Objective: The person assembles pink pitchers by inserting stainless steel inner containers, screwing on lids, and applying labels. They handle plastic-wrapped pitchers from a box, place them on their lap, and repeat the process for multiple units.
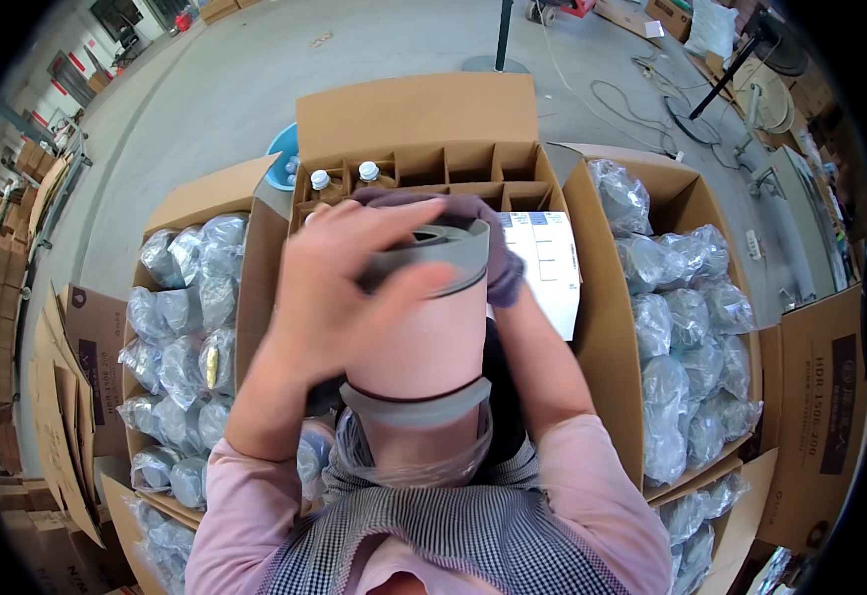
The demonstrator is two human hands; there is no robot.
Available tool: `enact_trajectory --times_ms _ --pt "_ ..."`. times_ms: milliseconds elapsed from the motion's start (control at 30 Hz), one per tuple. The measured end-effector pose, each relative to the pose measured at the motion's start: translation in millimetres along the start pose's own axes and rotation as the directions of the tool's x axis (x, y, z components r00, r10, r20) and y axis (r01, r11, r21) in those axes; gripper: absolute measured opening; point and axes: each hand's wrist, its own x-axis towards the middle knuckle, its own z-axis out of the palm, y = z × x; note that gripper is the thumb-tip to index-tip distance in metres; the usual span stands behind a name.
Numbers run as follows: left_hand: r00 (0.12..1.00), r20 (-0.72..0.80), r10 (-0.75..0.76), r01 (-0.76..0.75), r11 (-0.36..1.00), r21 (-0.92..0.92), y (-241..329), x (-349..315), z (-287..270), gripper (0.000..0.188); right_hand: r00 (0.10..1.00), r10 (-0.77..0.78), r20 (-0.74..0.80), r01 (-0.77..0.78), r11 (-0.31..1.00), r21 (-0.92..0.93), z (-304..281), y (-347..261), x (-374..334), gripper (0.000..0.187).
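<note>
Upright against my body stands a large pink cylindrical flask (418, 342) with a grey top and a grey band lower down. Clear plastic wrap (473, 451) bunches round its lower part. My left hand (339, 273), blurred by movement, is beside the grey top with thumb and fingers spread apart. On the far right side of the top, a dark purple cloth (506, 263) covers most of my right hand (515, 293), which presses it against the flask. The fingers under the cloth are hidden.
Ahead is a divided carton (418, 109) with a few white-capped bottles (369, 172) and a white printed box (544, 268). Cartons of plastic-wrapped pieces flank me, left (180, 297) and right (691, 297). A blue basin (283, 159), a stand (503, 40) and cables (641, 104) are on the floor.
</note>
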Motion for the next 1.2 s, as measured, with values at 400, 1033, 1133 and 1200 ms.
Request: enact_trajectory --times_ms 400,1033,1133,1200 --pt "0.991 -0.115 0.061 -0.007 0.908 0.418 7.6 3.2 32.7 0.039 0.978 -0.201 -0.052 0.202 0.979 0.006 -4.3 37.9 -3.7 0.03" --pt "1.0 -0.008 0.028 -0.028 0.871 -0.491 -78.9 -16.2 4.6 0.048 0.95 -0.282 0.133 0.262 0.491 -0.831 22.6 -49.2 -5.7 0.036" --pt "0.998 0.043 -0.041 0.045 0.993 -0.105 -31.3 -10.3 -4.6 0.021 0.948 -0.219 0.232 0.318 0.6 -0.734 6.9 -36.6 0.1 0.022" --pt "0.998 0.004 0.059 -0.058 0.976 0.208 2.5 -1.9 8.1 0.019 0.97 -0.232 0.065 0.23 0.805 -0.547 -2.9 -6.5 -7.5 0.019"
